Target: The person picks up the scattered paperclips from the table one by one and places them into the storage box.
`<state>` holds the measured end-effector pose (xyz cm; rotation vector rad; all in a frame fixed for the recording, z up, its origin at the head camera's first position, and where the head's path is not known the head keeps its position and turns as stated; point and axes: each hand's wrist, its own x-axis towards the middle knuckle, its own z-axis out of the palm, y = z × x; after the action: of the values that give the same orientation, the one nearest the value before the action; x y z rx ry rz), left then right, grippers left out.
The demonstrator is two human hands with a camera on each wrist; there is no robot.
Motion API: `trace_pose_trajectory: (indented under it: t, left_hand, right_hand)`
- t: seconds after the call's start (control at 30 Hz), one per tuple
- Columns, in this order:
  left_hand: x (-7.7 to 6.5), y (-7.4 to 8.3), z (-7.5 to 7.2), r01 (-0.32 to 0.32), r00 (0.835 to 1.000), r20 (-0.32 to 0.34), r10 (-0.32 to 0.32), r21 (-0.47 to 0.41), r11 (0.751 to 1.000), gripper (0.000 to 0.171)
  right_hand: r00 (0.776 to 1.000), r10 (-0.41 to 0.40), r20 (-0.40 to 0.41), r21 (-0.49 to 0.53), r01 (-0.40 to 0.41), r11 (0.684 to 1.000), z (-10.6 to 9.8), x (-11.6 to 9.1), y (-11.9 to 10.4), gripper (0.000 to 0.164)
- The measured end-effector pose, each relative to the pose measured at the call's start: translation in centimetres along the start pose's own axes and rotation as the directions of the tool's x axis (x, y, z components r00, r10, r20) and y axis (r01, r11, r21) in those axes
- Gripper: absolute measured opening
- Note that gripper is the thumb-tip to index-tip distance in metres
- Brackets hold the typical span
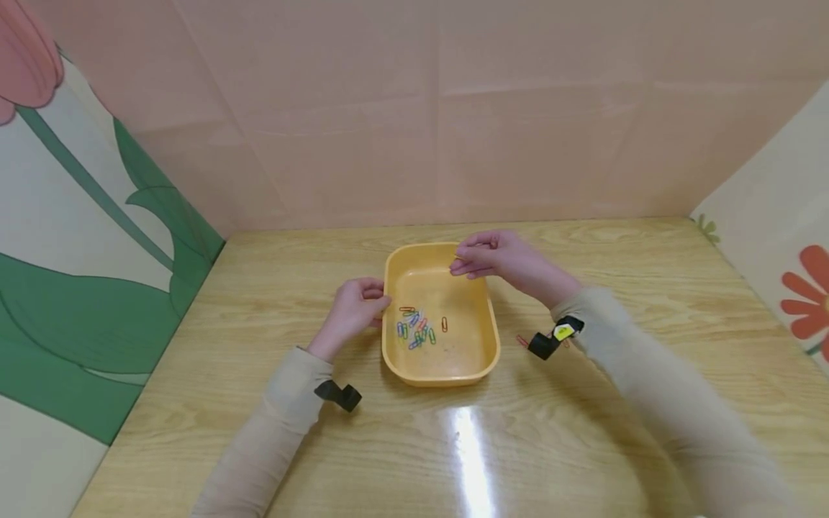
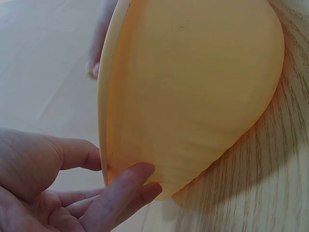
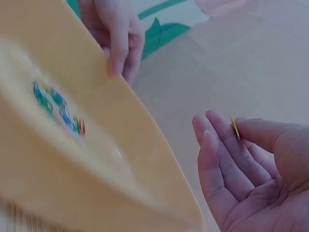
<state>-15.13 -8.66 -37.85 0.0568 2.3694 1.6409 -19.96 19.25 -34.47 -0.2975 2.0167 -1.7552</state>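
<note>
A yellow plastic tray (image 1: 463, 360) stands on the wooden table, with several coloured paper clips (image 1: 417, 334) lying in its left half. One red paper clip (image 1: 444, 324) lies apart from them near the tray's middle. My left hand (image 1: 355, 309) grips the tray's left rim, thumb at the rim and fingers against the outer wall (image 2: 193, 96). Over the tray's far right corner, my right hand (image 1: 495, 260) pinches a yellow paper clip (image 3: 235, 128) between thumb and fingertips, seen most plainly in the right wrist view.
Red paper clips (image 1: 522, 341) lie on the table (image 1: 550, 432) right of the tray, partly hidden by the right wrist camera (image 1: 547, 345). A pink wall (image 1: 440, 144) rises behind the table, and flower-painted panels (image 1: 78, 309) stand at both sides.
</note>
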Motion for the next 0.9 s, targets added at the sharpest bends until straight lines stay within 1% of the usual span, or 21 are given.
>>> trace_pose_trajectory:
  t: [0.23, 0.33, 0.43, 0.6, 0.73, 0.9]
  left_hand:
    - [0.2, 0.0, 0.1, 0.0, 1.0, 0.002, 0.0, 0.003, 1.0, 0.032]
    - [0.3, 0.0, 0.3, 0.0, 1.0, 0.003, 0.0, 0.003, 1.0, 0.032]
    - [0.4, 0.1, 0.4, -0.005, 1.0, 0.003, 0.005, -0.002, 1.0, 0.033]
    - [0.5, 0.2, 0.5, -0.01, 1.0, 0.004, 0.01, -0.01, 1.0, 0.032]
    - [0.5, 0.2, 0.5, -0.014, 1.0, 0.007, 0.014, -0.013, 1.0, 0.032]
    - [0.5, 0.2, 0.6, -0.015, 1.0, 0.009, 0.015, -0.014, 1.0, 0.032]
  right_hand:
    - [0.995, 0.047, 0.085, 0.013, -0.048, 0.999, 2.2, 2.0, -0.2, 0.042]
    - [0.989, 0.066, 0.13, -0.012, -0.065, 0.998, 2.8, 2.7, -0.2, 0.04]
    - [0.98, 0.089, 0.176, -0.053, -0.081, 0.995, 3.2, 3.1, -0.3, 0.036]
    - [0.964, 0.138, 0.228, -0.172, -0.1, 0.98, 3.9, 3.5, -0.5, 0.031]
    - [0.957, 0.164, 0.239, -0.249, -0.103, 0.963, 4.6, 3.6, -0.5, 0.029]
    - [0.953, 0.195, 0.231, -0.313, -0.117, 0.943, 5.4, 3.5, -0.5, 0.034]
